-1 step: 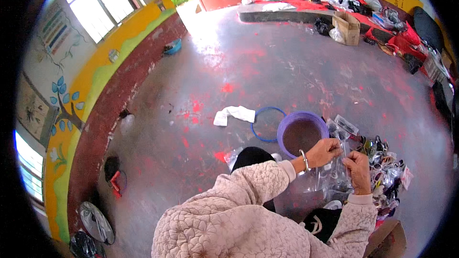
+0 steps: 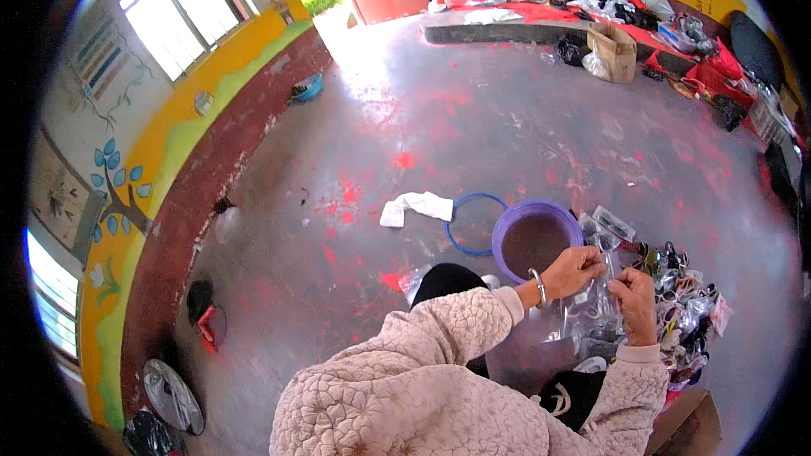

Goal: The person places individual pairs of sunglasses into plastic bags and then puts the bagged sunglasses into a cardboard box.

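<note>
My left hand (image 2: pixel 576 268), with a bangle on its wrist, is closed in a pinch beside the purple tub's rim. My right hand (image 2: pixel 637 304) pinches just to the right of it, fingers curled. Between them a clear plastic bag (image 2: pixel 596 308) is held, hanging below the fingers; what is inside it, if anything, cannot be made out. The purple tub (image 2: pixel 500 236) stands just beyond my left hand, with a brown surface inside. To the right of my hands spreads a pile of small items (image 2: pixel 676 308), which look like sunglasses and clear wrappers.
Beyond my left arm lie a blue hoop (image 2: pixel 456 245) and a white cloth (image 2: pixel 416 206). An open cardboard box (image 2: pixel 688 422) is by my right elbow. Farther off are a low ledge (image 2: pixel 507 32) with clutter, a cardboard box (image 2: pixel 615 52) and a blue basin (image 2: pixel 309 87) by the wall.
The view has shifted very slightly. Both hands keep their pinch on the clear plastic bag.
</note>
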Demonstrator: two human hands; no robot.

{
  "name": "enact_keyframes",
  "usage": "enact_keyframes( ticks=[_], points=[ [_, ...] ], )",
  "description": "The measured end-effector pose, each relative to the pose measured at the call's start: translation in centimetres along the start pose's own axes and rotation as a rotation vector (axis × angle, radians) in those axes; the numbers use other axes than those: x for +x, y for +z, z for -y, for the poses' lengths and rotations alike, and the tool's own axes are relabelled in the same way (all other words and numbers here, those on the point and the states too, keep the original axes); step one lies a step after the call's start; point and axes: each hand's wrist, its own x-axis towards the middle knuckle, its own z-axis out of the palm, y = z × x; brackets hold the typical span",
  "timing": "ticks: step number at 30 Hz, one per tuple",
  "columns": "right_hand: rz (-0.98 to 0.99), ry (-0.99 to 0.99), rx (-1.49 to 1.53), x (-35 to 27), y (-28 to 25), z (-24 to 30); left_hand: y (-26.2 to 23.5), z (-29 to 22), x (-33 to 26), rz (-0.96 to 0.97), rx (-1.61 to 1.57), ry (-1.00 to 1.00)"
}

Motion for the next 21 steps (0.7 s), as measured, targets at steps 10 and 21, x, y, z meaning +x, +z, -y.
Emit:
enact_keyframes(
  ticks=[10, 21],
  points=[
    [-0.338, -0.375, -0.706, 0.5, -0.1, -5.1, 3.7, 0.9, -0.7, 0.061, 0.195, -0.116],
    [-0.26, -0.613, -0.648, 0.1, 1.5, -4.2, 1.3, 5.5, 0.5, 0.122, 0.816, 0.422]
  ],
)
